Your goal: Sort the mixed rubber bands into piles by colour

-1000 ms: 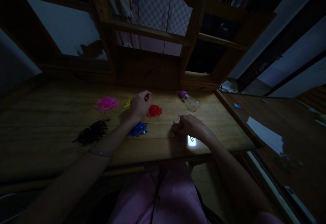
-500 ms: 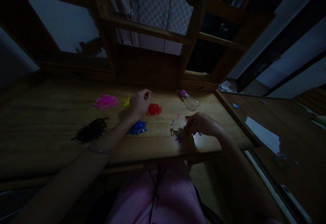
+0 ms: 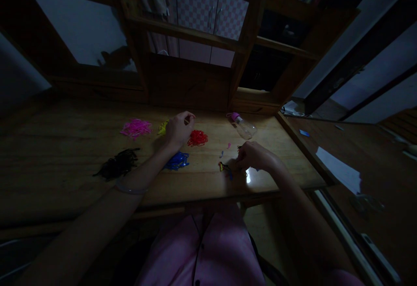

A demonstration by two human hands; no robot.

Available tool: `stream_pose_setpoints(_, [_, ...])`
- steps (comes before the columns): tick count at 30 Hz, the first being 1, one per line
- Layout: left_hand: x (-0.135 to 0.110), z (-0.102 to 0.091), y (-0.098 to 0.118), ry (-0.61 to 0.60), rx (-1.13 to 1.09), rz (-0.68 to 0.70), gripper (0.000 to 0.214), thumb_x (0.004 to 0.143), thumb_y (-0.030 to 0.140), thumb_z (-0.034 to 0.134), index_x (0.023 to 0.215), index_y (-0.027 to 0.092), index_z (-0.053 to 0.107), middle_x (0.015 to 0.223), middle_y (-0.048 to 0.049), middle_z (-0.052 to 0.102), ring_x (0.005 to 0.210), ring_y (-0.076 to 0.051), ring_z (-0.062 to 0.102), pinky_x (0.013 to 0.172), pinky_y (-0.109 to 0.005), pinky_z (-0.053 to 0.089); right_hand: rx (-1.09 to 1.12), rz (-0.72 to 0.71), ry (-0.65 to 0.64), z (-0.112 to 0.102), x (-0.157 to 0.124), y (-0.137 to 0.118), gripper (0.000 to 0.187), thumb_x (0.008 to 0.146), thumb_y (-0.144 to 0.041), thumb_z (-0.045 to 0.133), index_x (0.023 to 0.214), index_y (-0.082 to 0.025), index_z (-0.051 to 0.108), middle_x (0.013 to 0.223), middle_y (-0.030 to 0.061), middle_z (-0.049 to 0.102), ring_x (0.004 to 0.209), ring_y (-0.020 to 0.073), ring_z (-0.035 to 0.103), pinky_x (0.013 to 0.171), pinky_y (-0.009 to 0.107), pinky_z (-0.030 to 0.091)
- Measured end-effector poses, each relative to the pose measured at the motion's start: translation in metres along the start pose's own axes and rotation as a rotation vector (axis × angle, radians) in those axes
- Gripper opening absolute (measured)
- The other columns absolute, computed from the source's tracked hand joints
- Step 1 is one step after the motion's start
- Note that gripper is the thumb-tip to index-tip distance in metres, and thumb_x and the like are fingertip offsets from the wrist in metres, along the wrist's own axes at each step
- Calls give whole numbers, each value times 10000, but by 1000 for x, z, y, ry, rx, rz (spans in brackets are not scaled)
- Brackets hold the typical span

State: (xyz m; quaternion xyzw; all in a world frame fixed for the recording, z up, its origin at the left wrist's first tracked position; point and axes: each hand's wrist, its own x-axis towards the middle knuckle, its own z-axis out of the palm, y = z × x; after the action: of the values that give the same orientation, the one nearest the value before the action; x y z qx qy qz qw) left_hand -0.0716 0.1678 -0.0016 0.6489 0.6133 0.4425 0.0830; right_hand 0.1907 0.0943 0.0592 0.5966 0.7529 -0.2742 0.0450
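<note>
On a wooden desk (image 3: 65, 164) lie small heaps of thin bands: pink (image 3: 136, 128), yellow (image 3: 162, 127), red (image 3: 197, 138), blue (image 3: 177, 161) and black (image 3: 117, 163). My left hand (image 3: 179, 129) rests between the yellow and red heaps with its fingers curled and pinched; what they hold is too small to see. My right hand (image 3: 256, 156) hovers low over a few loose mixed bands (image 3: 224, 167), fingers bent together in a pinch at the desk top.
A clear bottle with a pink cap (image 3: 243, 127) lies on its side behind my right hand. A wooden shelf unit (image 3: 189, 77) rises at the desk's back. A white sheet of paper (image 3: 339, 169) lies on the surface to the right.
My right hand moved from the loose bands a little to the right and back, then settled closer to them again. My left hand stayed put.
</note>
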Motion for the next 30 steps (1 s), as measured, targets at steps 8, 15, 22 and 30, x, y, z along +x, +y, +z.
stream_pose_setpoints(8, [0, -3, 4, -28, 8, -18, 245, 914, 292, 470, 959, 218, 699, 880, -43, 741, 755, -175, 658, 664, -250, 439, 130, -46, -70, -4, 7, 7, 98, 671, -193, 677, 721, -129, 732, 626, 47, 703, 530, 133, 621, 466, 194, 416])
stream_pose_setpoints(15, [0, -4, 4, -25, -8, -12, 233, 917, 283, 471, 943, 219, 694, 899, -47, 736, 750, -177, 650, 638, -256, 421, 734, -256, -153, -16, 19, 10, 249, 701, -305, 709, 852, -119, 641, 719, 14, 651, 601, 102, 599, 595, 216, 479])
stream_pose_setpoints(22, [0, -4, 5, -19, 3, -18, 224, 922, 276, 475, 938, 230, 694, 910, -44, 737, 767, -183, 650, 628, -265, 416, 1050, -208, -106, -1, 32, -13, 154, 697, -196, 654, 834, -147, 603, 781, 8, 591, 597, 63, 488, 573, 181, 433])
stream_pose_setpoints(30, [0, -5, 6, -12, 3, -16, 220, 926, 274, 475, 933, 228, 690, 912, -45, 733, 756, -184, 650, 624, -267, 418, 1294, -270, -160, 17, 52, -17, 120, 736, -194, 664, 839, -149, 623, 839, 36, 606, 689, 88, 538, 598, 153, 460])
